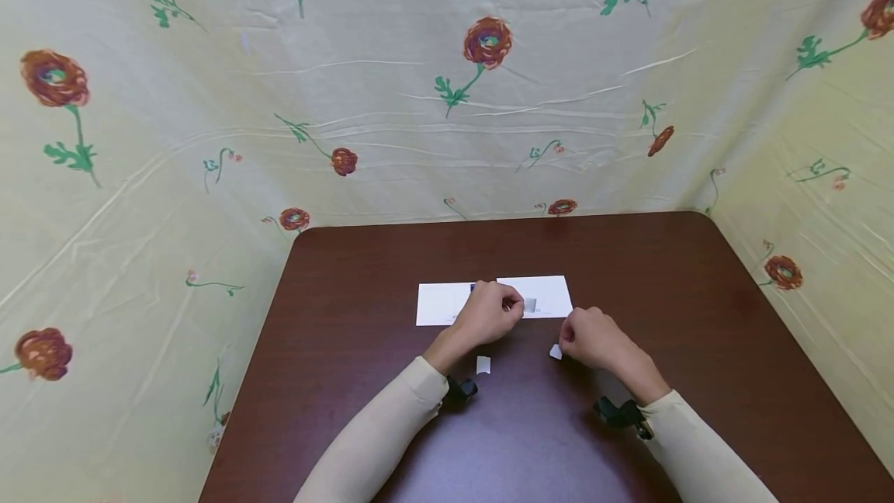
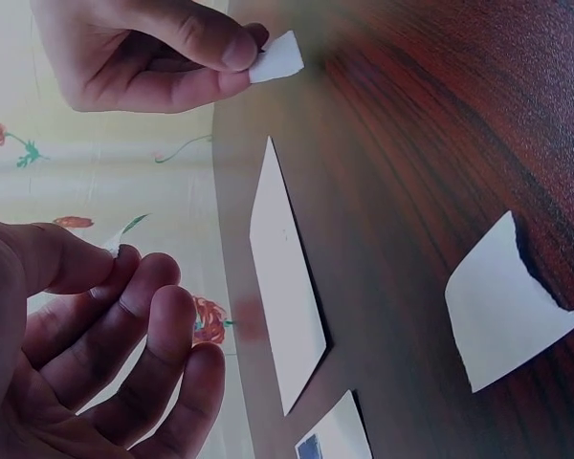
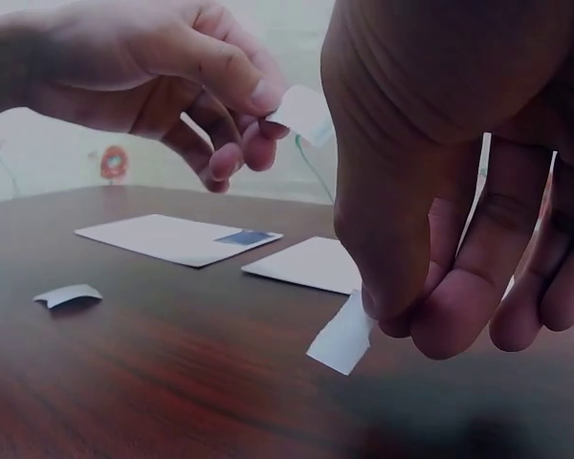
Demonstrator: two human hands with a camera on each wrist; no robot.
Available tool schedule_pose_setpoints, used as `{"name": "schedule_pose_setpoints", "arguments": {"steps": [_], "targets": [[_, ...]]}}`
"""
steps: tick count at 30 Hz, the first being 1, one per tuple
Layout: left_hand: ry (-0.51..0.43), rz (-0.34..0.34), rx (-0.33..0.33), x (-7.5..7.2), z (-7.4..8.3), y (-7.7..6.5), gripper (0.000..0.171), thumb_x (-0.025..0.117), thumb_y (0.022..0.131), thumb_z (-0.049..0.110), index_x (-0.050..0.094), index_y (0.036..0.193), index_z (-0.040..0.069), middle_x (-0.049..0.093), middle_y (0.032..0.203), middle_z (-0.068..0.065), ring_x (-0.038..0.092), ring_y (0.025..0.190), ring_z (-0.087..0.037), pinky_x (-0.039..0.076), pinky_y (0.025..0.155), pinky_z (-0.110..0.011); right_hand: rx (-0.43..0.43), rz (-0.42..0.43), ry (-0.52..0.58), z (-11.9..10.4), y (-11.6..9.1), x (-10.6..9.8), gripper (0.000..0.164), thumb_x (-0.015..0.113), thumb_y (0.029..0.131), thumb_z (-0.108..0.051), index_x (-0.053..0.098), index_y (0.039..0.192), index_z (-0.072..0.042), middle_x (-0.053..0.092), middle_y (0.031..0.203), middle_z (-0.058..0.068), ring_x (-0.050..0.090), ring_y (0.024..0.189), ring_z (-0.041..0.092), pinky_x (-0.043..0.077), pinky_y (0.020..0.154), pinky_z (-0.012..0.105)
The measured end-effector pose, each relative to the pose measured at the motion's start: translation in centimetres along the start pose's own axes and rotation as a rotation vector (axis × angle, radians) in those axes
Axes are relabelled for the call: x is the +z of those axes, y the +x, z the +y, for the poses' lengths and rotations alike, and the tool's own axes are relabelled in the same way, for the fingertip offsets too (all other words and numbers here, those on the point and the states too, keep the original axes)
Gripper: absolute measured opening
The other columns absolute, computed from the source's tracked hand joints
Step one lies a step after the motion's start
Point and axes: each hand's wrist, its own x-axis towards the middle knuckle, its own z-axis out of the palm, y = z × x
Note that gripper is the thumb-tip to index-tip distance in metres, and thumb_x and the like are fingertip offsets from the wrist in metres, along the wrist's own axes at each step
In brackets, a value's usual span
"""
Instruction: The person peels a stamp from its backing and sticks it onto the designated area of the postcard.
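My left hand (image 1: 489, 310) is over the inner ends of two white cards on the table. Between its thumb and forefinger it pinches a small curled paper piece (image 3: 306, 113). The left card (image 3: 163, 237) bears a dark blue printed patch, and the right card (image 1: 555, 289) has a grey patch. To the right and nearer, my right hand (image 1: 597, 338) pinches another small white paper piece (image 3: 342, 335) by one end; the piece points downward. A loose paper scrap (image 2: 507, 306) with a ragged edge lies on the table, below the left hand in the head view.
The dark brown wooden table (image 1: 363, 270) has rounded far corners. A pale cloth (image 1: 391, 99) with printed red flowers hangs behind it and at both sides. Each wrist wears a black camera mount, such as the right wrist mount (image 1: 620, 414).
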Motion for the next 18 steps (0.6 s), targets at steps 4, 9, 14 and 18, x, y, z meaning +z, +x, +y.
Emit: {"name": "schedule_pose_setpoints", "arguments": {"steps": [4,9,14,18], "targets": [[0.002,-0.005,-0.002,0.02,0.0,-0.04,0.017,0.062,0.087,0.012,0.079,0.084,0.014,0.07,0.071,0.01,0.054,0.059,0.004,0.044,0.059,-0.013,-0.003,0.0,-0.014,0.12,0.0,0.44,0.018,0.07,0.077,-0.008,0.068,0.063,-0.018,0.059,0.059,-0.007,0.049,0.054,0.013,0.042,0.052,0.03],[0.006,-0.008,0.003,-0.1,0.02,-0.1,0.018,0.062,0.087,0.011,0.079,0.084,0.014,0.069,0.071,0.01,0.055,0.059,0.003,0.043,0.061,-0.014,0.029,0.0,-0.031,0.26,-0.06,0.8,0.015,0.071,0.077,-0.009,0.068,0.064,-0.017,0.06,0.061,-0.006,0.051,0.055,0.014,0.043,0.053,0.031],[0.026,-0.008,0.011,-0.1,-0.05,-0.11,0.017,0.063,0.087,0.011,0.079,0.083,0.014,0.069,0.07,0.01,0.055,0.059,0.002,0.044,0.067,-0.018,0.088,0.002,-0.051,0.37,-0.09,0.82,0.013,0.073,0.079,-0.013,0.07,0.067,-0.018,0.063,0.066,-0.005,0.054,0.057,0.015,0.045,0.053,0.034],[0.043,-0.015,0.012,0.06,-0.12,-0.14,0.017,0.062,0.087,0.012,0.078,0.082,0.016,0.068,0.069,0.011,0.054,0.059,0.003,0.043,0.076,-0.022,0.096,0.022,-0.052,0.39,-0.09,0.59,0.014,0.074,0.08,-0.015,0.07,0.067,-0.019,0.063,0.065,-0.005,0.054,0.057,0.016,0.045,0.052,0.034]]}}
